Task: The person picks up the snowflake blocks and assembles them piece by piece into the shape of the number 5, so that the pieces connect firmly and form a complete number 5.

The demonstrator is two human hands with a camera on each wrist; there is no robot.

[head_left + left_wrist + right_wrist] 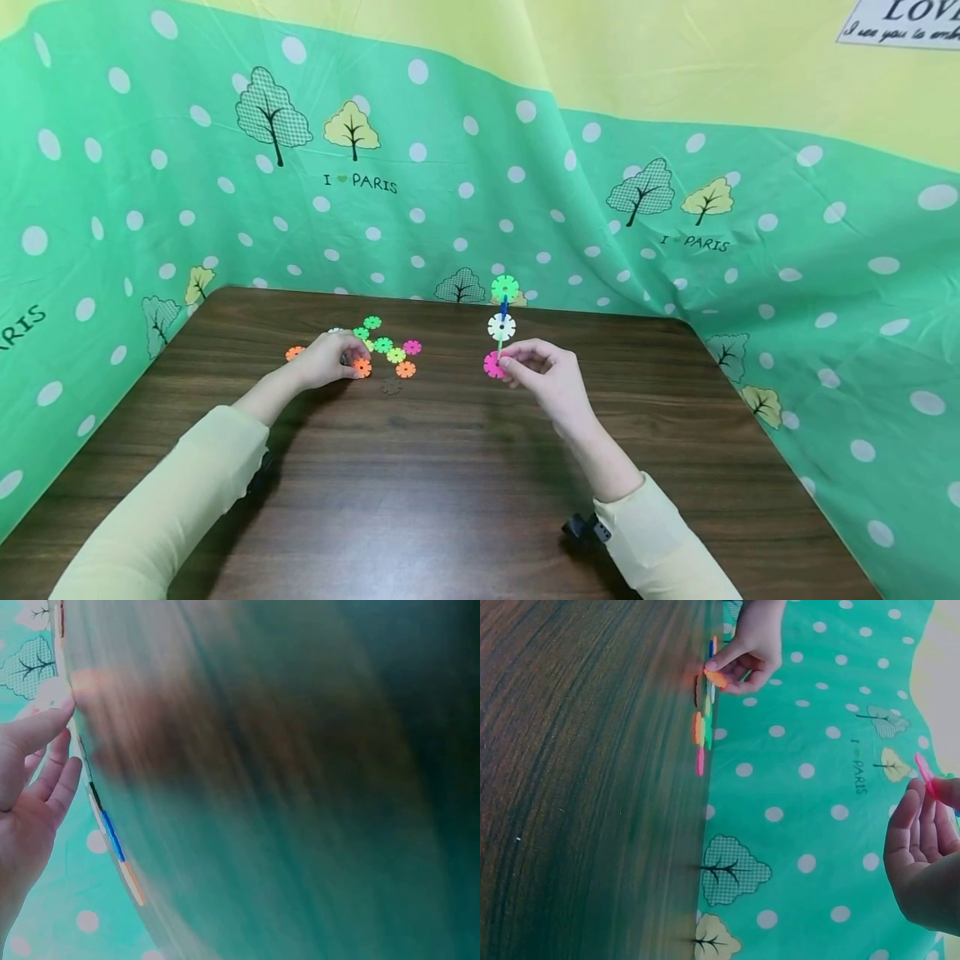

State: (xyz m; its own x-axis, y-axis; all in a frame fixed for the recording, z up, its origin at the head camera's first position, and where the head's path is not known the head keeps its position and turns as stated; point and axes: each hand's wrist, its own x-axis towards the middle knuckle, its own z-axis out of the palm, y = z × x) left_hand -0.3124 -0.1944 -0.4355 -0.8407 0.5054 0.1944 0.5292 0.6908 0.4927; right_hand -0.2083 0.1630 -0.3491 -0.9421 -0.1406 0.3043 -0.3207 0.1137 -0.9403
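My left hand point(330, 360) pinches an orange notched disc point(362, 367) by its edge, beside the loose discs at the left. In the right wrist view the same orange disc point(716, 678) shows between thumb and fingers. My right hand point(551, 379) holds up a chain of joined discs by its lower end. From the top run a green disc point(505, 288), a blue one point(504, 309) edge-on, a white one point(501, 327), a light green one edge-on and a pink disc point(492, 364) at the fingertips. The left wrist view shows the left hand point(34, 780) at its edge; its grip is unclear there.
Loose flower-like discs lie on the brown wooden table point(420, 483), among them a magenta one point(412, 347), an orange one point(406, 369) and several green ones. A transparent disc point(392, 386) lies in front. Green dotted cloth point(465, 225) hangs behind and at both sides.
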